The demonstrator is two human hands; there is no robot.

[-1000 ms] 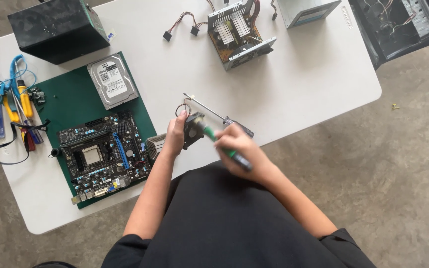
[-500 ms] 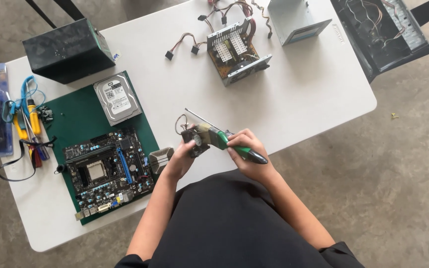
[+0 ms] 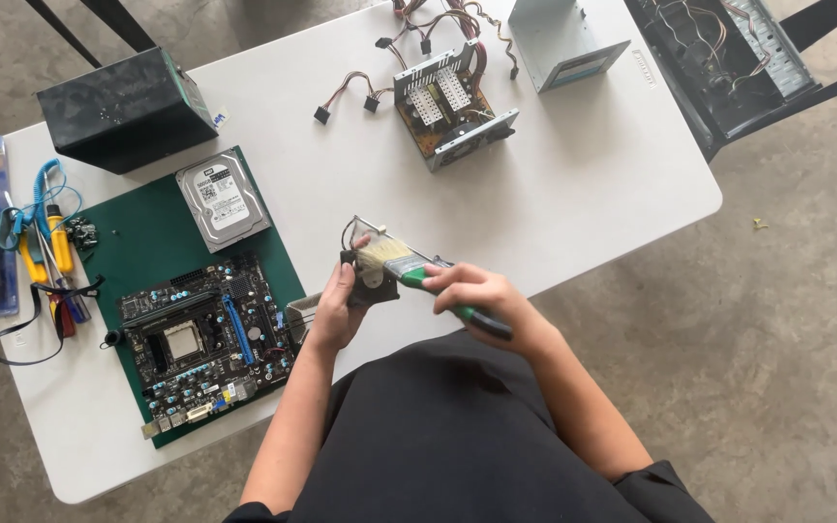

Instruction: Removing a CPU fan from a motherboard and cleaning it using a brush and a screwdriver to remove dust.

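Since the earlier frame the right hand (image 3: 481, 295) has swung the green-handled brush (image 3: 416, 272) so its pale bristles now lie across the top of the small cooler fan (image 3: 370, 281), where before the brush sat lower and farther right of it. Both hands remain just below the middle of the frame, over the near edge of the white table (image 3: 573, 194). The left hand (image 3: 338, 308) has its fingers closed around the left side of the fan, holding it up off the table with the thumb along its edge. The right hand is wrapped shut around the brush handle, which slants down to the right past the knuckles. A metal frame (image 3: 409, 242) shows behind the fan and bristles.

At the left of the frame the motherboard (image 3: 205, 339) lies on a green mat (image 3: 137, 252), with a hard drive (image 3: 223, 199) at the mat's upper right corner. A black box (image 3: 123, 107) stands in the upper left, hand tools (image 3: 45, 257) lie at the far left, and an opened power supply (image 3: 452, 111) sits in the upper middle.
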